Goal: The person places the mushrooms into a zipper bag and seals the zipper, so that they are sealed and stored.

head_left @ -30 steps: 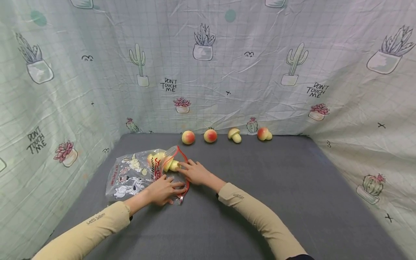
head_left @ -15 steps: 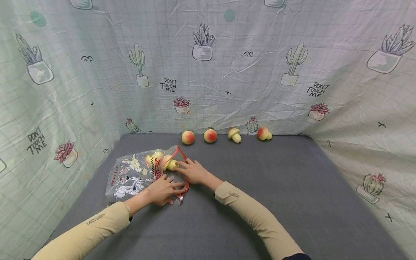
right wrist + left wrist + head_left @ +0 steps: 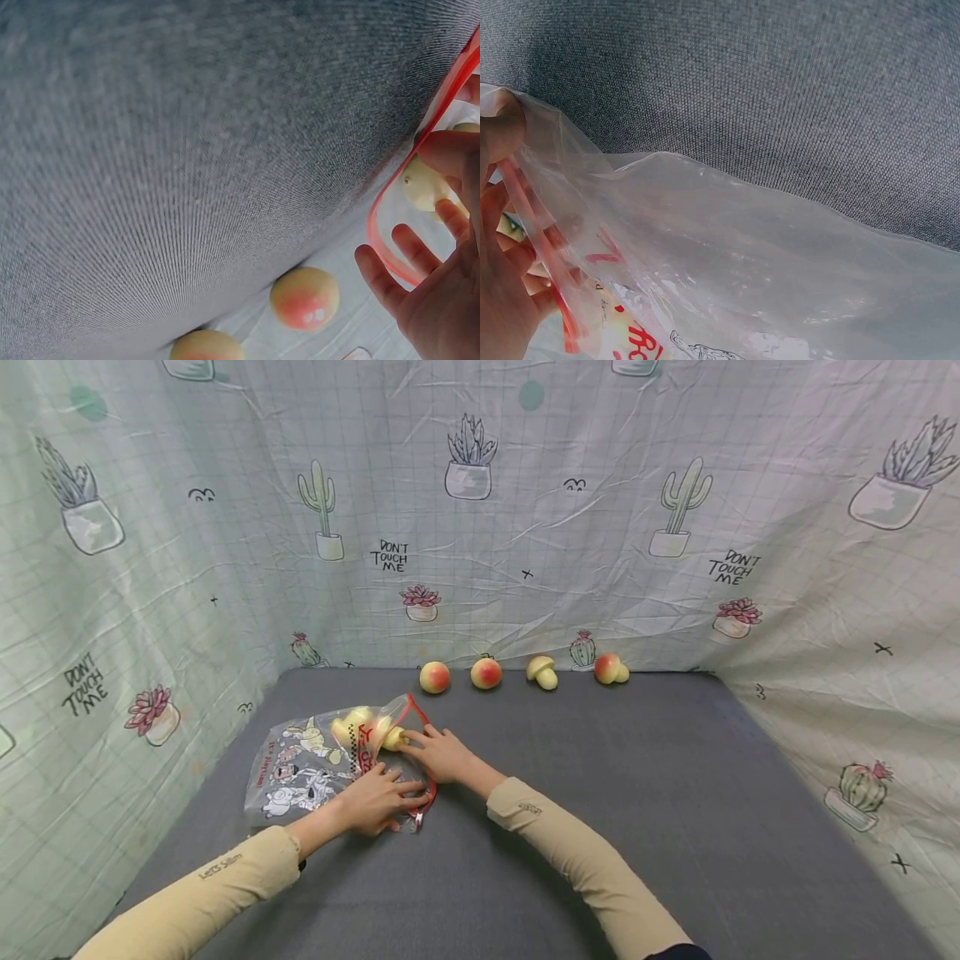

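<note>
- Landmark: clear plastic zip bag (image 3: 300,781), printed with white and red cartoon figures, flat on the dark grey woven table cover (image 3: 600,827); red zip strip (image 3: 417,710) at its mouth.
- Pale yellow mushroom-shaped piece (image 3: 394,739), smooth: in the bag's mouth, within the red rim. More pale yellow rounded shapes (image 3: 347,727) deeper inside the bag; count unclear through film.
- Left hand (image 3: 378,800): at the near side of the bag's mouth, fingers bent, film and strip held between thumb and fingers.
- Right hand (image 3: 446,756): at the bag's mouth, fingers spread, fingertips against the mushroom-shaped piece; cannot tell whether thumb and finger pinch it.
- Beyond the bag and to its right, a row: two red-and-yellow peach-like balls (image 3: 486,674), a pale yellow mushroom (image 3: 542,672), a red-and-yellow rounded piece (image 3: 608,669) with a yellow lobe.
- Behind the bag: pale cactus-print fabric (image 3: 480,568).
</note>
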Action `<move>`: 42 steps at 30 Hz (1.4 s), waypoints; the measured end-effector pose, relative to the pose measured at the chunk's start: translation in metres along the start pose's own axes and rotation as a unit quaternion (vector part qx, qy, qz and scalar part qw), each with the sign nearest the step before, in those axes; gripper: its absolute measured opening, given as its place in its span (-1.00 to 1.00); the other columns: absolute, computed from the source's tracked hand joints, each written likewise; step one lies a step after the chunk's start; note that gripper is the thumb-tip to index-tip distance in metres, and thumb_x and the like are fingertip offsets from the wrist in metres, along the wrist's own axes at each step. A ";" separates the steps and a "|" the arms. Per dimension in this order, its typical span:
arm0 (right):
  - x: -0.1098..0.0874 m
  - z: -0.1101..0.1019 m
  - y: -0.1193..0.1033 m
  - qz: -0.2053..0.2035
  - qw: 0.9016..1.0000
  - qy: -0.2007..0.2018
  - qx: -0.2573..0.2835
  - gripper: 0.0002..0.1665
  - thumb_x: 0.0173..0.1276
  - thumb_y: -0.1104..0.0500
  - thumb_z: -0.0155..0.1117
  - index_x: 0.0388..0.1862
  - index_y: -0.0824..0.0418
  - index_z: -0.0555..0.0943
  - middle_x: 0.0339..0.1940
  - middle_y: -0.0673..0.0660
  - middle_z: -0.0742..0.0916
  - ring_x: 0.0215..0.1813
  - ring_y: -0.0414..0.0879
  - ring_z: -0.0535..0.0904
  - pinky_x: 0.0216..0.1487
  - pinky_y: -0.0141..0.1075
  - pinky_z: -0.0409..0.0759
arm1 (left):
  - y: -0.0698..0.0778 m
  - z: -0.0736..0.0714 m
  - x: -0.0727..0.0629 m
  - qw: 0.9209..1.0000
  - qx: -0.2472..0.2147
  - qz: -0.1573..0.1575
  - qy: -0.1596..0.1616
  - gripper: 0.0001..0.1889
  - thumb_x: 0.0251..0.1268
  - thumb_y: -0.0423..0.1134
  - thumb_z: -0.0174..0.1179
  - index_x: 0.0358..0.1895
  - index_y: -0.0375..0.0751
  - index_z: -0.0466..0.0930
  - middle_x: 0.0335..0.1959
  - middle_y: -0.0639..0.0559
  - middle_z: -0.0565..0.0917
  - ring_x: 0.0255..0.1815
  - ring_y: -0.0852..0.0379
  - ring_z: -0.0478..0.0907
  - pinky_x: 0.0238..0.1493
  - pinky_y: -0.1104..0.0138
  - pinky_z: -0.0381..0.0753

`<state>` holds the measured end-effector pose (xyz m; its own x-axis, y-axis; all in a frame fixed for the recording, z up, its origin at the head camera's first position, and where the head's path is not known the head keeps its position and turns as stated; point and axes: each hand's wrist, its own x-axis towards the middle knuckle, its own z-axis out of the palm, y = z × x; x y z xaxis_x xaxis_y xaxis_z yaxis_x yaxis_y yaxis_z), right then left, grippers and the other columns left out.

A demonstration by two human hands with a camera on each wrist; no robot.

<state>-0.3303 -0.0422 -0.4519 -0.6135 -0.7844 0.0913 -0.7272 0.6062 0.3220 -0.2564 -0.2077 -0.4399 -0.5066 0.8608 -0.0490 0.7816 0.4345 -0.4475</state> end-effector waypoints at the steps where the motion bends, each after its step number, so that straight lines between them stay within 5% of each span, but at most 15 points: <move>1: 0.001 0.000 0.000 0.001 1.000 -0.002 -0.001 -0.33 0.25 0.01 0.08 0.34 -0.18 0.16 0.37 -0.08 0.25 0.09 -0.10 0.32 -0.12 -0.21 0.50 | 0.000 0.000 0.000 1.000 0.001 0.000 0.002 -0.32 -0.10 0.18 0.20 0.22 0.22 0.32 0.17 0.19 0.46 -0.18 0.04 0.47 -0.27 0.12 0.39; 15: 0.007 0.002 -0.003 0.007 1.000 -0.009 -0.010 -0.33 0.25 -0.01 0.08 0.34 -0.18 0.16 0.36 -0.09 0.25 0.07 -0.10 0.32 -0.10 -0.20 0.49 | 0.001 0.002 0.000 1.000 0.012 0.004 0.028 -0.32 -0.16 0.18 0.23 0.18 0.20 0.38 0.13 0.18 0.49 -0.22 0.03 0.46 -0.33 0.13 0.39; 26: 0.005 0.009 0.001 0.012 1.000 -0.010 0.006 -0.37 0.32 0.00 -0.01 0.36 -0.21 0.11 0.39 -0.13 0.22 0.10 -0.11 0.31 -0.04 -0.17 0.45 | 0.001 0.001 0.000 1.000 0.009 -0.006 -0.003 -0.33 -0.07 0.21 0.17 0.23 0.25 0.30 0.17 0.22 0.45 -0.21 0.05 0.46 -0.31 0.17 0.38; 42: -0.005 0.003 0.004 0.000 1.000 0.004 0.017 -0.36 0.29 0.02 0.03 0.35 -0.13 0.15 0.37 -0.11 0.26 0.13 -0.10 0.32 -0.06 -0.19 0.43 | 0.001 0.001 0.000 1.000 0.009 -0.006 0.004 -0.33 -0.10 0.19 0.19 0.22 0.23 0.32 0.16 0.22 0.46 -0.23 0.05 0.47 -0.33 0.18 0.38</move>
<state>-0.3316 -0.0355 -0.4534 -0.6111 -0.7854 0.0984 -0.7374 0.6101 0.2898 -0.2555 -0.2075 -0.4414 -0.5134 0.8574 -0.0362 0.7686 0.4406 -0.4639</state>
